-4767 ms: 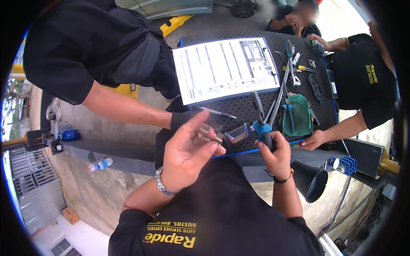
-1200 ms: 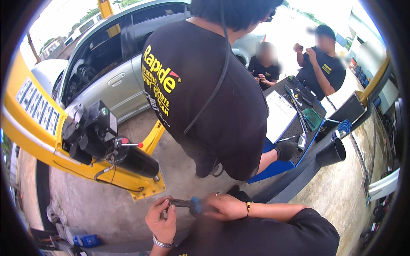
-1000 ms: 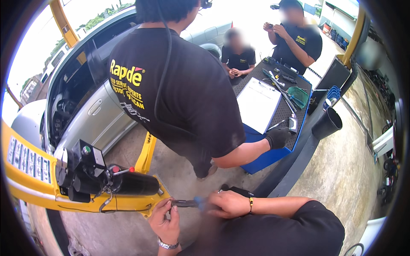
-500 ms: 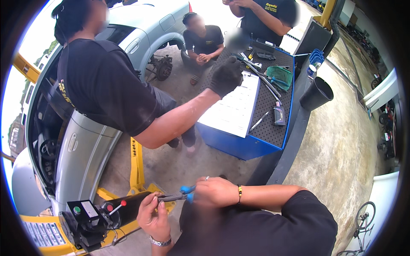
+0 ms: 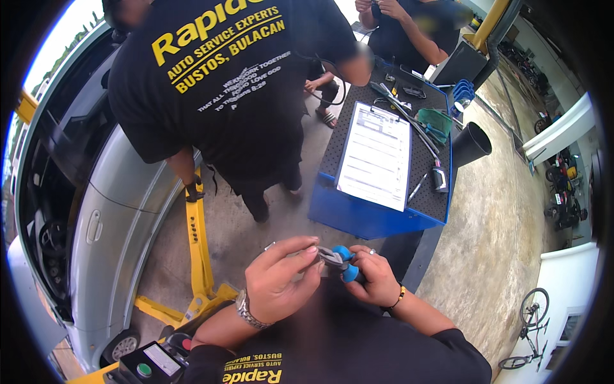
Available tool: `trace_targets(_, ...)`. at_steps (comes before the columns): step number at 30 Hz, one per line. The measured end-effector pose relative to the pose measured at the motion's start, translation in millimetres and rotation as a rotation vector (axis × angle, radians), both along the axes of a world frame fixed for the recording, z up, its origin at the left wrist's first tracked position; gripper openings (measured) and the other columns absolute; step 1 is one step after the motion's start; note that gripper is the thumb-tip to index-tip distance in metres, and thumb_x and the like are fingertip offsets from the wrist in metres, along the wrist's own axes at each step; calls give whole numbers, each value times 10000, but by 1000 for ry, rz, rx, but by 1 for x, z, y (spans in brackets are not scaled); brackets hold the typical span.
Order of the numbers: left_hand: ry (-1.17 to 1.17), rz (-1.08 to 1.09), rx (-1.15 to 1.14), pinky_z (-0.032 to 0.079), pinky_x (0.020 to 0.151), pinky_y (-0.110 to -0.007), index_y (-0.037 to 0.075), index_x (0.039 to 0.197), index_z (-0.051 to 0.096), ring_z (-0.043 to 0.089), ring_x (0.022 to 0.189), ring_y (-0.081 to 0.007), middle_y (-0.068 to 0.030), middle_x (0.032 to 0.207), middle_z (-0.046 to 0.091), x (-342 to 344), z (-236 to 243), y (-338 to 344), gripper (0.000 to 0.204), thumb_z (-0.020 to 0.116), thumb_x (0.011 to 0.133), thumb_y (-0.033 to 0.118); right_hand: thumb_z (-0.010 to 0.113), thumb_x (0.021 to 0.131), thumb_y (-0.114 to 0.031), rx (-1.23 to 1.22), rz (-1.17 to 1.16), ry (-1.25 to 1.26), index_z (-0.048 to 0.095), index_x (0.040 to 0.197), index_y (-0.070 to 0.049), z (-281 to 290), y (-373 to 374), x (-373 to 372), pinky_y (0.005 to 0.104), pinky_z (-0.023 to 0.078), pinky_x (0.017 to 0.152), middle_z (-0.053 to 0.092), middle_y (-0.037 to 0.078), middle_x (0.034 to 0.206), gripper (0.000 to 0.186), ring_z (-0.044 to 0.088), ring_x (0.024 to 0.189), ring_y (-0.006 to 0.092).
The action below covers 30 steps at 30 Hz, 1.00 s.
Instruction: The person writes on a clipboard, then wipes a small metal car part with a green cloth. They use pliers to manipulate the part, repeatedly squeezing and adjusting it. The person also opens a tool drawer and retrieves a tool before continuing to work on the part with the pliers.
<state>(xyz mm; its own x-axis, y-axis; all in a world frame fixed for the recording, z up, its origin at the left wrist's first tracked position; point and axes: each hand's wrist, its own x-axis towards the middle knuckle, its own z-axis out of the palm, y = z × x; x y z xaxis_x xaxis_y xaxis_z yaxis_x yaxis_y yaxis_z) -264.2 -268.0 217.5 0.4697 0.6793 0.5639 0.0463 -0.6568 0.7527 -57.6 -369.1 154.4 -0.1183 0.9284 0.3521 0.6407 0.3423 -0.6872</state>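
Note:
My right hand (image 5: 378, 280), with a beaded bracelet at its wrist, is closed around the blue grips of a pair of pliers (image 5: 350, 274). The grey jaws point left, toward my left hand (image 5: 278, 278). Thumb and fingers of that hand pinch together right at the jaw tips; whatever lies between them is too small to make out. A metal watch (image 5: 246, 309) circles my left wrist. Both hands are held up close together in front of my dark shirt (image 5: 358, 339).
Ahead stands a blue cart (image 5: 377, 221) with a clipboard of paper (image 5: 374, 157), a pen (image 5: 417, 187) and a green cloth (image 5: 435, 126). A black bin (image 5: 472, 144) is beside it. One co-worker (image 5: 217, 109) stands between cart and silver car (image 5: 118, 205), near a yellow lift arm (image 5: 199, 243).
My hands and the pliers have moved right and up in the view. The nearest co-worker has turned their back and lowered a gloved hand from the cart toward the lift arm.

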Motion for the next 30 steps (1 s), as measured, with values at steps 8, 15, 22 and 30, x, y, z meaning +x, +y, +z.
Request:
trace_targets(8,-34,-207,-203,564,730,-304,12,967,667,691,845,-239,-131,1062,670,-29,-10,68,204,731,776,46,677,705,-57,-54,-417,-39,510,909,15,8,15,-70,444,491,747,596,231,911,273,609,891,430)
trace_targets(15,-101,-128,-298,553,721,-315,28,951,675,683,839,-239,-105,1047,677,-31,-40,76,178,730,803,110,651,750,-72,-199,-359,-108,517,907,18,2,30,-57,448,476,757,603,244,956,225,601,889,445)
trace_targets(22,-165,82,-321,558,718,-293,9,930,696,692,826,-222,-120,985,692,-14,-47,69,169,748,777,58,655,762,-79,-263,-190,-165,515,874,16,9,56,-20,451,470,737,597,236,926,202,598,887,442)
trace_targets(30,-176,264,-376,533,769,-273,-6,961,663,671,916,-183,-164,1037,682,-16,-71,55,181,721,792,-35,709,745,-78,-190,176,-121,522,819,3,-5,98,1,400,487,697,591,190,851,216,609,823,391)
